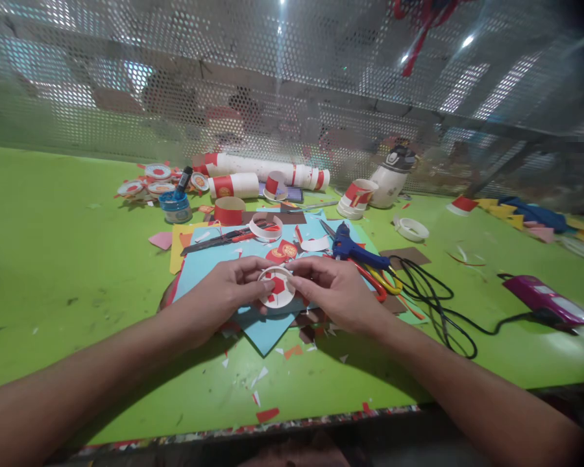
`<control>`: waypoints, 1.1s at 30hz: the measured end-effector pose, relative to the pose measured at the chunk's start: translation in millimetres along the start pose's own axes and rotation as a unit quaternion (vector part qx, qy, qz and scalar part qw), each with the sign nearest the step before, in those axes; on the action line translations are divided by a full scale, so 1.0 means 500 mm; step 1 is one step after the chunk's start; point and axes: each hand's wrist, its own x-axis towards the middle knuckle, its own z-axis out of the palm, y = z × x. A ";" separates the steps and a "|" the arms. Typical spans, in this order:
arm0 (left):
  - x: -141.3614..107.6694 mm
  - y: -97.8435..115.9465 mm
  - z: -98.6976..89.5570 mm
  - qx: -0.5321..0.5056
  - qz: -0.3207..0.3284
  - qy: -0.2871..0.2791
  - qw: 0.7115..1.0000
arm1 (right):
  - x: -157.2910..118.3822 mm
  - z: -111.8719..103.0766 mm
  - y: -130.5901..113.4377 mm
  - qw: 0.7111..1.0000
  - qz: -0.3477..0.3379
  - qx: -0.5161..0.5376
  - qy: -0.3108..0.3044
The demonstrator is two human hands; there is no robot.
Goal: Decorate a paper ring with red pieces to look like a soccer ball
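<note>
Disc [277, 287] between both hands' fingertips [299, 285]

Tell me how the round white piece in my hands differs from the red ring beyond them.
The white piece has a pale rim and red shapes inside; the red ring is red outside and tan within. The white piece is held between the left hand and right hand, its face toward the camera; the red ring sits unheld, opening upward. Both are round.

Mesh backdrop: dim, hazy — small white glare spots overhead
Glossy green tabletop [111, 272]: brighter, soft arm shadows
Frame edges: stretched, blurred — dark right corners
</note>
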 end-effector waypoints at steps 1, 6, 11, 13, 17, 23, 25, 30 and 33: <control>0.000 -0.001 -0.001 -0.007 -0.003 -0.001 1.000 | 0.000 -0.001 0.000 1.000 -0.002 -0.001 0.000; 0.003 -0.007 -0.005 -0.036 -0.020 0.002 0.999 | 0.002 -0.014 -0.006 0.999 -0.004 -0.030 0.019; 0.011 -0.012 -0.011 -0.051 -0.037 0.042 0.997 | 0.011 -0.045 0.000 0.995 -0.024 -0.080 0.061; 0.016 -0.014 -0.016 -0.063 -0.032 0.056 0.996 | 0.014 -0.058 0.005 0.990 -0.040 -0.108 0.079; 0.023 -0.015 -0.025 -0.101 0.003 0.074 0.992 | 0.018 -0.071 0.011 0.977 -0.084 -0.169 0.098; 0.026 -0.005 -0.026 -0.102 0.025 0.128 0.986 | 0.016 -0.069 0.011 0.958 -0.124 -0.249 0.069; 0.026 -0.002 -0.027 -0.098 0.027 0.149 0.984 | 0.017 -0.067 0.014 0.954 -0.129 -0.264 0.059; 0.028 -0.001 -0.033 -0.107 0.051 0.163 0.979 | 0.018 -0.049 0.023 0.946 -0.148 -0.289 0.024; 0.029 -0.001 -0.033 -0.099 0.070 0.162 0.979 | 0.015 -0.031 0.024 0.938 -0.169 -0.303 -0.015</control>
